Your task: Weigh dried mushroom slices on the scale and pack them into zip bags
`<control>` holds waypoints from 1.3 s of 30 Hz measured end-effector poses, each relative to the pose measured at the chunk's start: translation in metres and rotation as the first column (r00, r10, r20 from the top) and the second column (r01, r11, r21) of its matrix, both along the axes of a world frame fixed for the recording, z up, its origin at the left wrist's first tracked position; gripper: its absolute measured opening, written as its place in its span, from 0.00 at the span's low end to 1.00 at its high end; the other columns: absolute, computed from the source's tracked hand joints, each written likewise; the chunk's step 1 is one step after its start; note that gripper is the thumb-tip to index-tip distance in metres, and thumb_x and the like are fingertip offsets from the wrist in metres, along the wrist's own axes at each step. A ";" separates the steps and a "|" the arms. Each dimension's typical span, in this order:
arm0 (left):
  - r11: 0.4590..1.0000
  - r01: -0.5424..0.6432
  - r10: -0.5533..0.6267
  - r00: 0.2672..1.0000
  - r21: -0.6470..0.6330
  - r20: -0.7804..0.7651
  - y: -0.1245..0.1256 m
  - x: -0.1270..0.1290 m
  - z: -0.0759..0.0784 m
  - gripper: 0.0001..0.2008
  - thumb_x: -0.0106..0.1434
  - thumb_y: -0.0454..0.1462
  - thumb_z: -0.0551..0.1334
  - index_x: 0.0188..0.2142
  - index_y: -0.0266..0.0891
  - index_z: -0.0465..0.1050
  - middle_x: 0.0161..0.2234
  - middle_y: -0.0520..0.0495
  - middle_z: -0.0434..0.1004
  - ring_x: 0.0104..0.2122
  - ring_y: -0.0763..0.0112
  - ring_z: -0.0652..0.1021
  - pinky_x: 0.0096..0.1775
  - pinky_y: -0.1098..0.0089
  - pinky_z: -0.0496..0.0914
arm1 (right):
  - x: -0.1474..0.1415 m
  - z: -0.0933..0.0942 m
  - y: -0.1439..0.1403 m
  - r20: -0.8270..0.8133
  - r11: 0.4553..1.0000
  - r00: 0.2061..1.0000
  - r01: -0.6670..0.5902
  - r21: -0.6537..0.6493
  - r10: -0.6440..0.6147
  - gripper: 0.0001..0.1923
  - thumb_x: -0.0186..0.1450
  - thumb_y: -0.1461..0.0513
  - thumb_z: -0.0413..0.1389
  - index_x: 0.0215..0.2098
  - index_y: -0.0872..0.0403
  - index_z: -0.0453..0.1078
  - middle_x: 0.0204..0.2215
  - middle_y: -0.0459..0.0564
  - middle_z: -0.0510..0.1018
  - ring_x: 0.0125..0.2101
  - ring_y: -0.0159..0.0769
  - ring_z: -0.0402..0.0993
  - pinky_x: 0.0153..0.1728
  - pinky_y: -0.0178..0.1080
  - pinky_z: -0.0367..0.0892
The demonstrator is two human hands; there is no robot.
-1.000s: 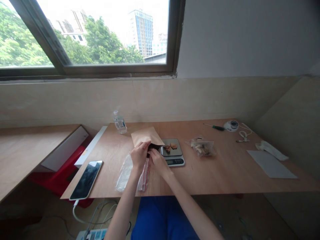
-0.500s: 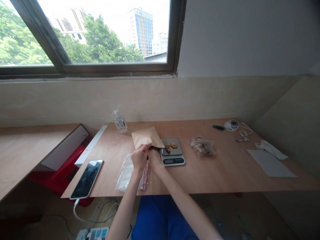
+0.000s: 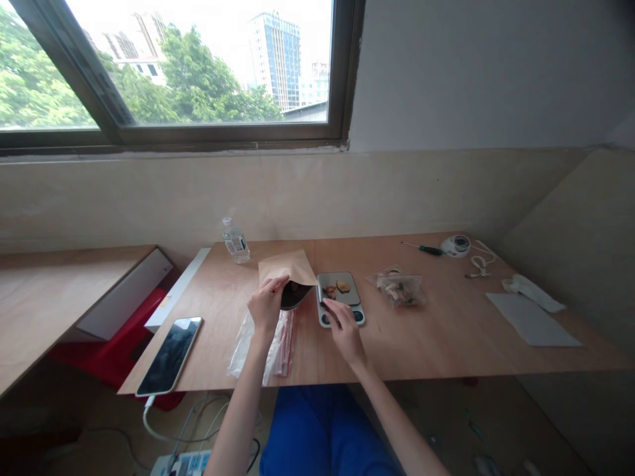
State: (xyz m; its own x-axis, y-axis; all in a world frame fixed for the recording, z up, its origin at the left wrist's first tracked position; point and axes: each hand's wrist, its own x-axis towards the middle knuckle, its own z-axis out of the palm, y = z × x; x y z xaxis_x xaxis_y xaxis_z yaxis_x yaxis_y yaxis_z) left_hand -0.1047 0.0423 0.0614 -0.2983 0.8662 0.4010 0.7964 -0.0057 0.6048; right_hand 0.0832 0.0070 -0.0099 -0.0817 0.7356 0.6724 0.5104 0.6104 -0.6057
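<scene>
Holding the brown bag [image 3: 285, 264] by the rim of its dark mouth with the left hand [image 3: 266, 309], just left of the scale [image 3: 325, 277]. Pinching a dark bit [image 3: 323, 303], too small to name, in the right hand [image 3: 346, 327], at the scale's near side. Seeing brown lumps [image 3: 342, 286] on the scale, clear bags [image 3: 284, 350] near the left hand, a filled bag [image 3: 401, 292] farther right.

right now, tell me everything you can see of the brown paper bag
The brown paper bag looks plain and papery outside, dark inside, its open mouth facing the camera. The left hand pinches its rim. It is left of the scale, beyond the clear plastic bags; whether its right corner touches the scale and what it contains are unclear.
</scene>
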 end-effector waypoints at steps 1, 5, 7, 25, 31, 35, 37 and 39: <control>1.000 -0.007 0.007 1.000 -0.002 -0.005 0.000 0.000 0.000 0.10 0.61 0.43 0.58 0.39 0.51 0.77 0.35 0.55 0.79 0.32 0.73 0.77 0.28 0.76 0.59 | 0.011 -0.008 0.006 0.017 0.999 0.999 0.027 -0.020 -0.027 0.17 0.68 0.64 0.46 0.53 0.50 0.64 0.46 0.52 0.73 0.48 0.38 0.67 0.50 0.45 0.64; 1.000 -0.019 0.019 1.000 0.000 -0.019 -0.002 0.001 0.001 0.10 0.61 0.44 0.59 0.39 0.51 0.77 0.34 0.55 0.79 0.31 0.73 0.77 0.27 0.76 0.58 | 0.043 -0.027 0.037 0.083 0.991 0.990 0.117 -0.060 -0.111 0.17 0.68 0.63 0.44 0.51 0.53 0.67 0.43 0.54 0.74 0.45 0.40 0.68 0.47 0.47 0.65; 1.000 -0.008 0.008 1.000 0.005 -0.022 -0.003 0.001 0.001 0.10 0.61 0.44 0.59 0.39 0.51 0.77 0.34 0.55 0.79 0.31 0.73 0.77 0.27 0.76 0.58 | 0.050 -0.030 0.051 0.142 0.993 0.986 0.092 -0.070 -0.082 0.17 0.68 0.64 0.43 0.51 0.53 0.67 0.44 0.54 0.74 0.45 0.41 0.67 0.47 0.47 0.65; 0.999 0.029 -0.029 1.000 -0.012 -0.004 -0.004 0.002 0.004 0.09 0.61 0.42 0.58 0.38 0.51 0.77 0.34 0.56 0.79 0.31 0.75 0.77 0.28 0.76 0.59 | 0.060 -0.025 0.147 0.054 0.958 0.990 0.137 -0.251 -0.128 0.19 0.67 0.59 0.39 0.47 0.54 0.68 0.43 0.55 0.72 0.47 0.41 0.66 0.50 0.50 0.57; 1.000 0.016 -0.016 1.000 -0.010 0.006 -0.003 -0.001 0.006 0.09 0.61 0.43 0.59 0.38 0.52 0.77 0.34 0.56 0.79 0.32 0.74 0.77 0.28 0.76 0.59 | 0.067 -0.024 0.146 0.016 0.952 1.000 0.020 -0.304 -0.016 0.20 0.65 0.52 0.46 0.45 0.55 0.71 0.43 0.55 0.76 0.45 0.39 0.71 0.47 0.43 0.64; 1.000 0.013 -0.013 1.000 -0.007 0.011 -0.003 0.001 0.005 0.09 0.60 0.43 0.59 0.38 0.52 0.77 0.34 0.56 0.79 0.32 0.74 0.77 0.28 0.76 0.59 | 0.076 -0.011 0.116 -0.098 0.954 0.986 0.099 -0.281 -0.132 0.24 0.68 0.52 0.38 0.47 0.57 0.68 0.46 0.58 0.74 0.48 0.40 0.69 0.49 0.45 0.63; 1.000 0.011 -0.010 1.000 -0.002 0.011 -0.003 0.003 0.003 0.09 0.60 0.43 0.59 0.38 0.52 0.77 0.34 0.56 0.79 0.32 0.74 0.77 0.27 0.76 0.58 | 0.071 0.001 0.091 -0.231 0.955 0.947 0.164 -0.245 -0.222 0.23 0.69 0.53 0.37 0.44 0.57 0.68 0.42 0.57 0.75 0.44 0.39 0.71 0.47 0.44 0.65; 1.000 0.011 -0.011 1.000 0.002 0.009 -0.002 0.007 0.001 0.09 0.60 0.43 0.59 0.38 0.52 0.77 0.33 0.56 0.79 0.31 0.74 0.77 0.27 0.76 0.58 | 0.054 0.015 0.064 -0.308 0.971 0.933 0.124 -0.204 -0.184 0.19 0.68 0.55 0.40 0.39 0.56 0.69 0.35 0.53 0.76 0.38 0.38 0.73 0.42 0.42 0.68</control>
State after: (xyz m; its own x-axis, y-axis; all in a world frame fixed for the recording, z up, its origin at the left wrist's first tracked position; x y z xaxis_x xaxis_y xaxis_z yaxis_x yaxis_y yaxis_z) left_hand -0.0979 0.0401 0.0626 -0.2923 0.8689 0.3996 0.7907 -0.0155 0.6120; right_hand 0.1374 0.0714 0.0050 0.2414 0.8318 0.4998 0.3482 0.4065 -0.8447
